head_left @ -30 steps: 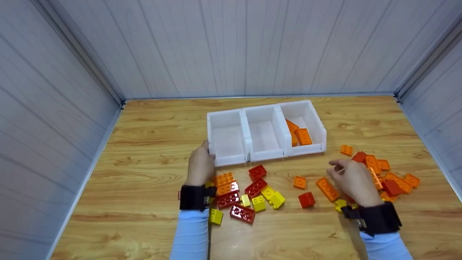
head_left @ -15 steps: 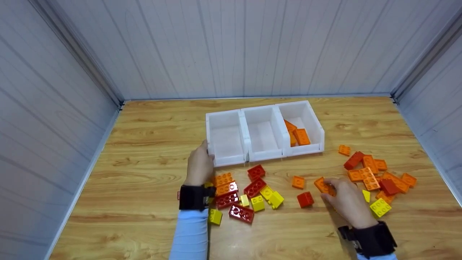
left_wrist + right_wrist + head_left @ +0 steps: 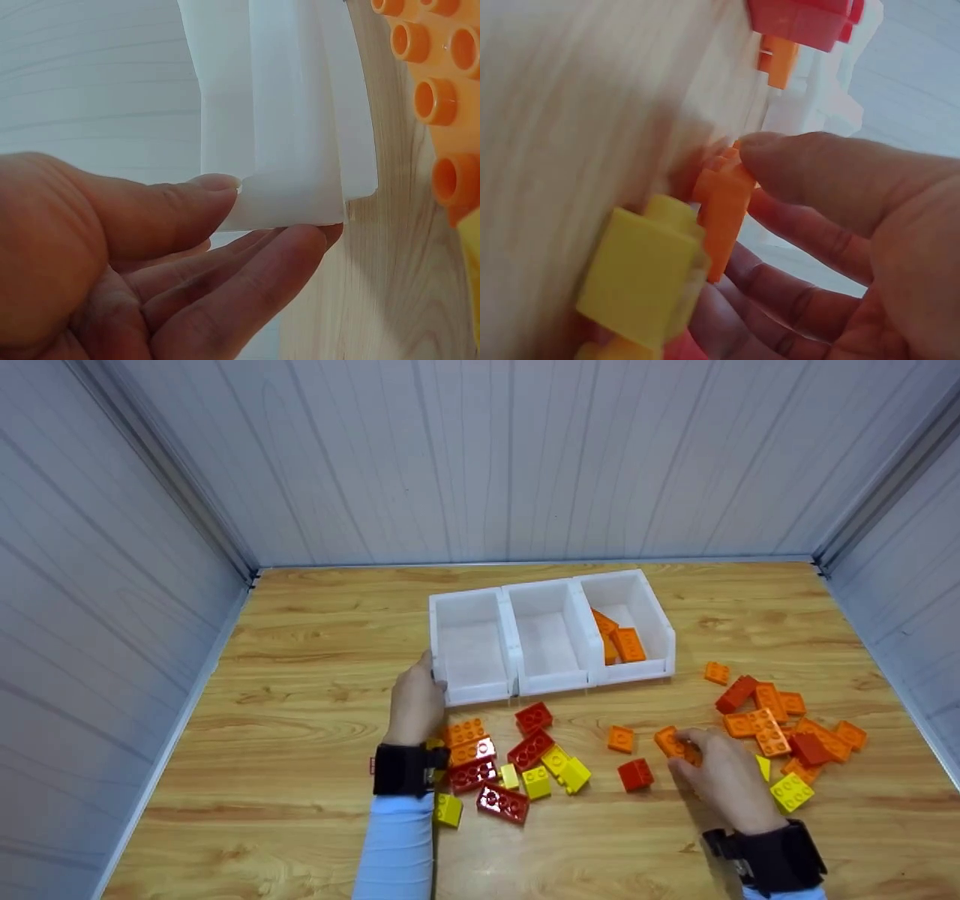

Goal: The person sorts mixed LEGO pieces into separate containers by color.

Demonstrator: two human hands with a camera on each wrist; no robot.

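A white bin row with three compartments stands mid-table, with orange bricks in its right compartment. At its left side, my left hand pinches the near corner; in the left wrist view the thumb lies on the white wall and the fingers are beneath its edge. My right hand holds an orange building brick low at the table. In the right wrist view the thumb is on the end of this orange brick and the fingers lie along its other side. The hand partly covers the brick in the head view.
Red, yellow and orange bricks lie loose in front of the bins. A pile of mostly orange bricks is right of my right hand, with a yellow brick near the wrist. Pale panel walls enclose the table.
My right hand has come down and left from over the pile and taken hold of the orange brick, staying nearly still over the last half second. The left hand keeps its place on the bin.
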